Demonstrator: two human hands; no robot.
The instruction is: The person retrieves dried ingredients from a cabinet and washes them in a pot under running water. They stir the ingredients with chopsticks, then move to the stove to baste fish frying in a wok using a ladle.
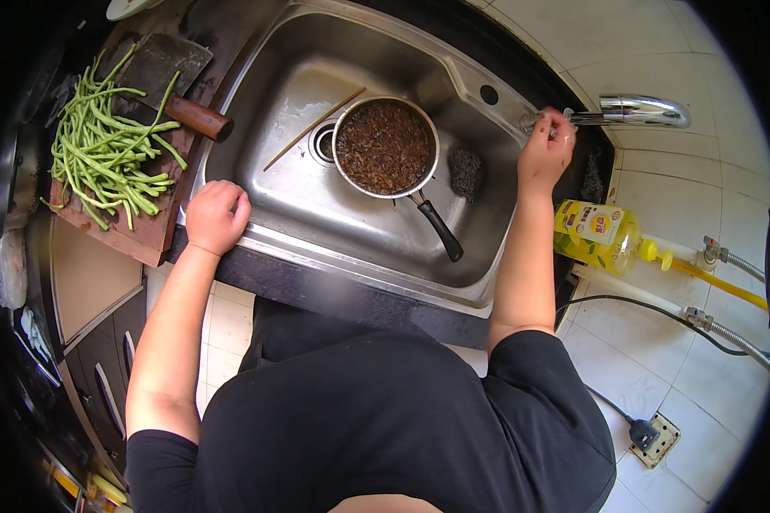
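My right hand [547, 141] is closed around the base of the chrome faucet [642, 111], where its handle would be; the fingers cover most of that part. Curled into a loose fist, my left hand [218, 215] rests on the sink's left front rim with nothing visible in it. In the steel sink [295, 205] stands a saucepan [387, 147] full of small dark brown pieces in liquid. Its black handle [441, 229] points toward the front right. A thin chopstick [312, 130] lies left of the pan, beside the drain [323, 144].
Left of the sink, green beans [115, 150] and a cleaver [197, 116] lie on a wooden cutting board [103, 235]. A dark scouring pad [464, 173] sits in the sink. At right are a yellow soap bottle [599, 235], hoses and a plugged socket [656, 438].
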